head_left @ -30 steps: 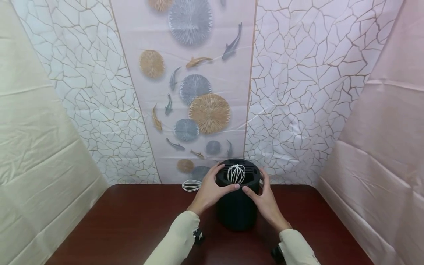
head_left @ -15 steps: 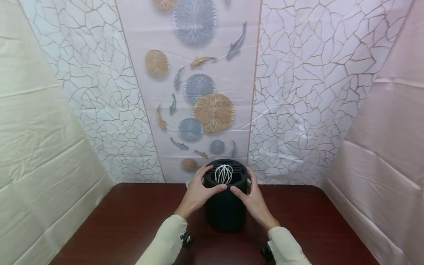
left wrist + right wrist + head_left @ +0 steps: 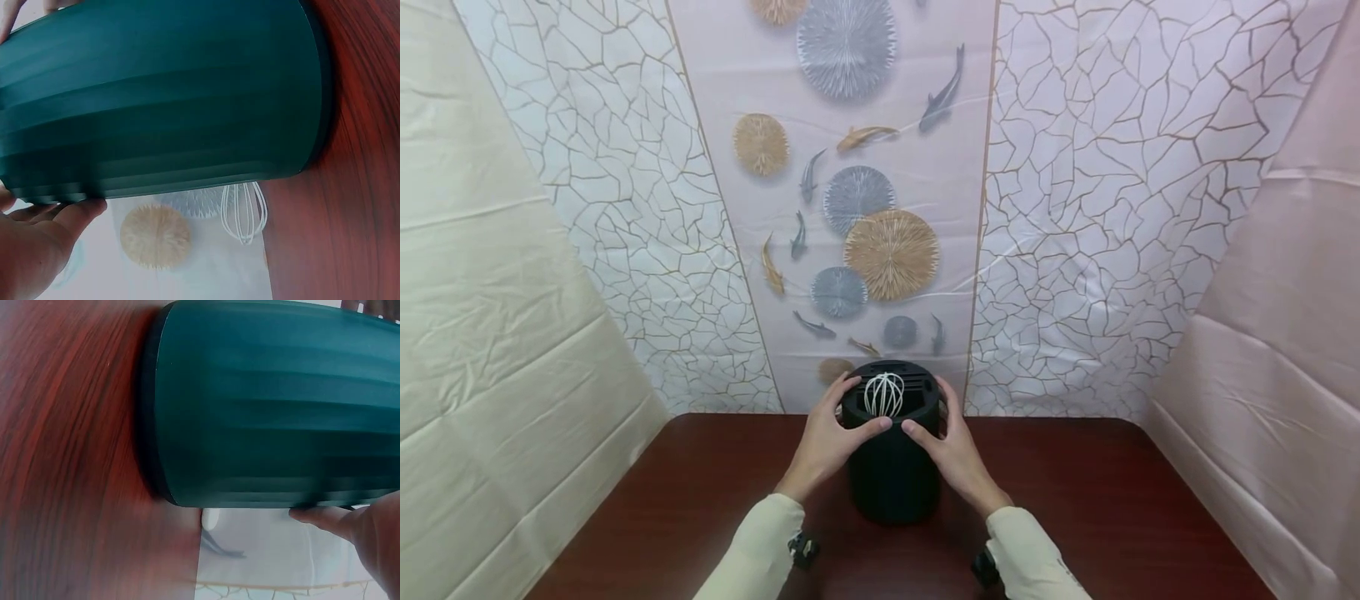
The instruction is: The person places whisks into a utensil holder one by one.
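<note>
A dark green, ribbed utensil holder with a slotted top stands upright on the table. The wire head of a white whisk pokes up from its opening. My left hand grips the upper left side, with the thumb at the front rim. On the opposite side my right hand holds it the same way, thumb close to the other thumb. Behind the holder lies a second whisk, showing its wire loops in the left wrist view; the holder hides most of it.
The reddish-brown wooden table spreads out on both sides. A patterned cloth hangs behind its back edge, and plain cloth walls close in the left and right. Low behind the holder, a white rounded end shows in the right wrist view.
Both hands have shifted the utensil holder left along the table, the whisk inside moving with it. The second whisk, visible earlier at its left, is now almost wholly covered in the head view.
</note>
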A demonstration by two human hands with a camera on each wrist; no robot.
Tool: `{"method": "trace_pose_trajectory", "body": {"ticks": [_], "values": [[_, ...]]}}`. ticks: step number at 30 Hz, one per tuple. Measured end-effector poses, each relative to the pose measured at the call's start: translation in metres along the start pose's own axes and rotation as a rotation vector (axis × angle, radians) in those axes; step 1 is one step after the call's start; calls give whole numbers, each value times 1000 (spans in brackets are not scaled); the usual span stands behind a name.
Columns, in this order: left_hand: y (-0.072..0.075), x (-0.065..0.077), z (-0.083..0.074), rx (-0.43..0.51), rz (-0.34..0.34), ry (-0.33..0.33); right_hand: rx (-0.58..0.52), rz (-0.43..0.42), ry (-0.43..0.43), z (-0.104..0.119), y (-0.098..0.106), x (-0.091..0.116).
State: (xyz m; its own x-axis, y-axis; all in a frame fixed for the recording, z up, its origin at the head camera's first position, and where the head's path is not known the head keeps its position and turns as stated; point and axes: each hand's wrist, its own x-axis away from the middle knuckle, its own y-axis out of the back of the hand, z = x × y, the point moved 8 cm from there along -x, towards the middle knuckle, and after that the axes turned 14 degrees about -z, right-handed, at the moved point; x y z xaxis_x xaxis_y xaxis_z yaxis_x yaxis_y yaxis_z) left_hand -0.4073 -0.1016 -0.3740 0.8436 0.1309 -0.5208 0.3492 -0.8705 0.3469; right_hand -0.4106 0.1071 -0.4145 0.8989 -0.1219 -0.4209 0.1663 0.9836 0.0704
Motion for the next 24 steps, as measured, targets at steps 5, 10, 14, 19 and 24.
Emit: {"method": "trace_pose_trajectory", "body": {"ticks": [5, 10, 14, 19, 24], "values": [[11, -1, 9, 2, -6, 33, -8, 5, -3, 0, -14, -3], [23, -3, 16, -8, -33, 59, -1, 20, -8, 1, -28, -4], [35, -3, 19, -19, -43, 60, -1, 34, -4, 1, -39, -4], [48, -4, 25, -47, -44, 47, 16, 65, 11, 3, -52, -2], [55, -4, 29, -46, -33, 50, 89, 97, 102, 19, -57, -6]]}}
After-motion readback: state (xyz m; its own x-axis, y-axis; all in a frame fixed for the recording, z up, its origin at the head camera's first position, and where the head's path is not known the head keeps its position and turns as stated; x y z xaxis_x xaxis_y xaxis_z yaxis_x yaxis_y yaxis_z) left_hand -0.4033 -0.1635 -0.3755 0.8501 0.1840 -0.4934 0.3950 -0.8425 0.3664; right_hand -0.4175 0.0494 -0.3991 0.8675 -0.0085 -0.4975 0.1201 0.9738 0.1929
